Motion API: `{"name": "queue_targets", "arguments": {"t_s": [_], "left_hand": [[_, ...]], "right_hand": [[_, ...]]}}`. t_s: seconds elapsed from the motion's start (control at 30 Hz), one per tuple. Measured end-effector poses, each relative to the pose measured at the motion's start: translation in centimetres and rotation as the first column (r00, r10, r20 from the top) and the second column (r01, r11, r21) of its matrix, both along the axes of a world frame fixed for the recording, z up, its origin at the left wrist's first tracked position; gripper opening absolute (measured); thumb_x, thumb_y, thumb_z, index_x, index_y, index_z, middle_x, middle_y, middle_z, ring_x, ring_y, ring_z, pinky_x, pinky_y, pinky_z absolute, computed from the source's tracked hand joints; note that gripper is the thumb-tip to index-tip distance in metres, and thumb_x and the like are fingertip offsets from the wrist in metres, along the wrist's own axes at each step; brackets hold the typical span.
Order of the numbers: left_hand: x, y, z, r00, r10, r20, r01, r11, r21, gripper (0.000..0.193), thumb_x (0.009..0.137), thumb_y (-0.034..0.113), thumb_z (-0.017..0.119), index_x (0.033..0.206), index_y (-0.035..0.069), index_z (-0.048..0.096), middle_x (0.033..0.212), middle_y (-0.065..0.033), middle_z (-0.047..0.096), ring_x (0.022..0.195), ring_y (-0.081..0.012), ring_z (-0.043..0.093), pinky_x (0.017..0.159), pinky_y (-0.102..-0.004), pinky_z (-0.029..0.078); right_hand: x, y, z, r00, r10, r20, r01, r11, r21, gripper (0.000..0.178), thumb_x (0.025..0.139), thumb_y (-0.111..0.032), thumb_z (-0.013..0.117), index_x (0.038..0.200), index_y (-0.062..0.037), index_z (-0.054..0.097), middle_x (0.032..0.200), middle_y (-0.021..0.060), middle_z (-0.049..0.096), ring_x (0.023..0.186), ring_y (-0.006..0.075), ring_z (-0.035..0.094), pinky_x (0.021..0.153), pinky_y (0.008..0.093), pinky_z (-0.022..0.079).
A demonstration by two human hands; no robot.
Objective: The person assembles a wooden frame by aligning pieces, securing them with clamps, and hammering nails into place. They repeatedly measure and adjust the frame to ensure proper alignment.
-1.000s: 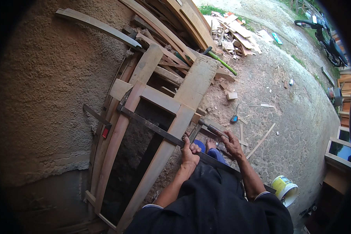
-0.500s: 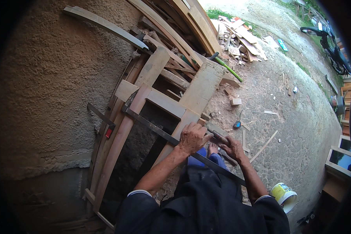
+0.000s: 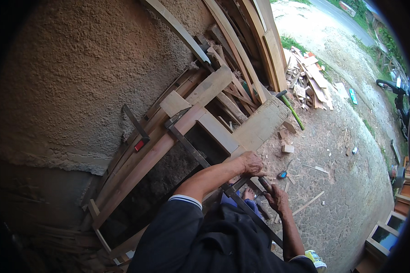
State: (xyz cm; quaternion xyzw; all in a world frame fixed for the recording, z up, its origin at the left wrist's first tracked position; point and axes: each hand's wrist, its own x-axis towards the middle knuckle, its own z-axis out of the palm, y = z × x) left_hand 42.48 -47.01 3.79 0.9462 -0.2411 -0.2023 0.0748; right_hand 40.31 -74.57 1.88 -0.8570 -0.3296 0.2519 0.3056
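A long dark metal bar clamp (image 3: pixel 192 150) crosses a reddish wooden frame (image 3: pixel 217 134), its far end hooked over the outer rail. Its bar runs back toward my body, past my dark shirt. My right hand (image 3: pixel 277 200) is wrapped round the clamp's dark handle (image 3: pixel 264 183), to the right of the bar. Just ahead of it, my left hand (image 3: pixel 251 164) is closed at the near edge of the frame; its fingers hide whatever they grip. A pale wood block (image 3: pixel 174 103) sits by the clamp's far end.
Against the rough wall leans a second clamp with a red part (image 3: pixel 139 145). Long boards (image 3: pixel 234 50) lean at the back, near a scrap wood pile (image 3: pixel 310 77). A green-handled hammer (image 3: pixel 294 113), a small blue device (image 3: pixel 283 174) and a bucket (image 3: pixel 315 259) are to the right.
My view has shifted, so the frame appears farther right. My left hand has moved forward, away from the clamp handle. The right hand stays at the handle, now lower in view.
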Motion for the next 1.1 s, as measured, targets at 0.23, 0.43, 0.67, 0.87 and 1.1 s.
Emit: {"name": "queue_targets", "arguments": {"t_s": [0.23, 0.43, 0.67, 0.87, 1.1], "left_hand": [[-0.4, 0.1, -0.4, 0.998, 0.059, -0.011, -0.059, 0.995, -0.08, 0.071, 0.097, 0.065, 0.042, 0.067, 0.01, 0.074, 0.073, -0.0139, 0.072, 0.076, -0.0347, 0.071, 0.074, -0.0441, 0.058], [-0.3, 0.2, -1.0, 1.0, -0.009, -0.006, 0.009, 0.998, -0.061, 0.063, 0.096, 0.063, 0.046, 0.072, 0.013, 0.076, 0.078, -0.0121, 0.074, 0.078, -0.0331, 0.073, 0.073, -0.0451, 0.057], [-0.4, 0.3, 0.6, 1.0, 0.027, -0.007, -0.028, 0.993, -0.111, 0.061, 0.096, 0.06, 0.048, 0.067, 0.013, 0.073, 0.077, -0.0134, 0.073, 0.077, -0.034, 0.071, 0.071, -0.0447, 0.056], [-2.1, 3.5, 1.4, 0.934, 0.19, 0.302, -0.051, 0.908, -0.415, 0.036, 0.097, 0.042, 0.06, 0.115, 0.012, 0.068, 0.131, -0.0109, 0.063, 0.125, -0.0301, 0.058, 0.115, -0.0463, 0.036], [-8.4, 28.8, 3.1, 0.116, 0.782, 0.612, -0.918, 0.319, -0.234, 0.057, 0.103, 0.042, 0.047, 0.15, 0.009, 0.045, 0.154, -0.0159, 0.046, 0.143, -0.0331, 0.04, 0.119, -0.057, 0.025]], "right_hand": [[-0.6, 1.4, 0.2, 0.991, -0.004, 0.131, 0.002, 1.0, 0.013, 0.036, 0.091, -0.032, 0.071, 0.113, -0.0078, 0.056, 0.094, 0.0204, 0.065, 0.089, 0.0411, 0.068, 0.072, 0.0504, 0.053], [-0.4, 3.8, 0.5, 0.996, -0.022, 0.091, 0.026, 0.999, -0.039, 0.037, 0.093, -0.035, 0.069, 0.116, -0.0078, 0.059, 0.087, 0.0204, 0.066, 0.085, 0.0404, 0.067, 0.072, 0.0501, 0.052], [3.6, 3.6, 0.1, 0.669, -0.03, -0.742, 0.087, 0.995, 0.038, 0.043, 0.095, -0.044, 0.066, 0.089, -0.0017, 0.06, 0.067, 0.0044, 0.049, 0.061, 0.0198, 0.05, 0.057, 0.0383, 0.042], [0.9, 3.8, 1.3, 0.997, 0.033, -0.071, -0.037, 0.998, -0.052, 0.038, 0.096, -0.031, 0.065, 0.125, -0.0073, 0.057, 0.1, 0.0227, 0.067, 0.1, 0.0429, 0.067, 0.081, 0.0502, 0.052], [-1.1, 5.7, 2.7, 0.994, -0.055, 0.095, 0.071, 0.982, -0.175, 0.044, 0.09, -0.02, 0.07, 0.129, -0.0083, 0.052, 0.109, 0.0201, 0.067, 0.1, 0.0407, 0.067, 0.08, 0.0508, 0.052]]}}
